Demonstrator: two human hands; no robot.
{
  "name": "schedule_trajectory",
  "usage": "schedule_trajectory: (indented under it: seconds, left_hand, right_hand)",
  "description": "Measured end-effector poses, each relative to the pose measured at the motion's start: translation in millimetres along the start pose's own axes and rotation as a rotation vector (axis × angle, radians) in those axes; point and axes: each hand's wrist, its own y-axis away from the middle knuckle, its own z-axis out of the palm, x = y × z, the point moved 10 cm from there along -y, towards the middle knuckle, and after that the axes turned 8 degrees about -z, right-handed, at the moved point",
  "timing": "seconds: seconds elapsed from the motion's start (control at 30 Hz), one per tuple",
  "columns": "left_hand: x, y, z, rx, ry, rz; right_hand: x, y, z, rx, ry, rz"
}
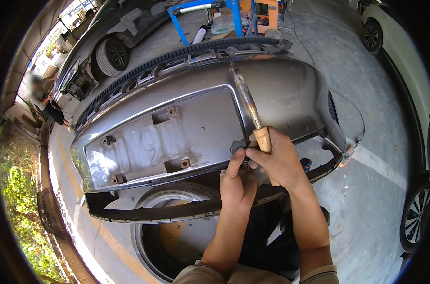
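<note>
A soldering iron with a wooden handle [262,140] and a long metal shaft lies across my right hand [277,156], tip pointing away over the grey car bumper [290,94]. The handle runs between my thumb and curled fingers. My left hand [238,182] is closed at the lower edge of the bumper's recessed plate area [210,128]. Its thumb presses a small dark grey piece [237,146], and my right fingertips meet it there. My other left fingers are partly hidden.
The bumper rests over a tyre [151,246]. Behind it stand a blue metal frame [238,19] and an orange cart [267,14]. A dark car [125,28] is at far left, with a person [46,102] near it. A light car [409,71] flanks the right. Cables cross the floor.
</note>
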Motion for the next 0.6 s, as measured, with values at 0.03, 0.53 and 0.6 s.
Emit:
schedule_trajectory:
  seconds: [0.03, 0.53, 0.6]
  left_hand:
    - [0, 0, 0, 0.008, -0.001, -0.004]
    - [-10, -9, 8, 0.038, -0.036, 0.019]
    - [-13, -14, 11, -0.004, -0.046, 0.006]
  right_hand:
    - [1, 0, 0, 0.000, 0.008, 0.000]
    - [17, -13, -15, -0.086, -0.193, 0.003]
    - [20, -16, -24, -0.083, -0.214, -0.013]
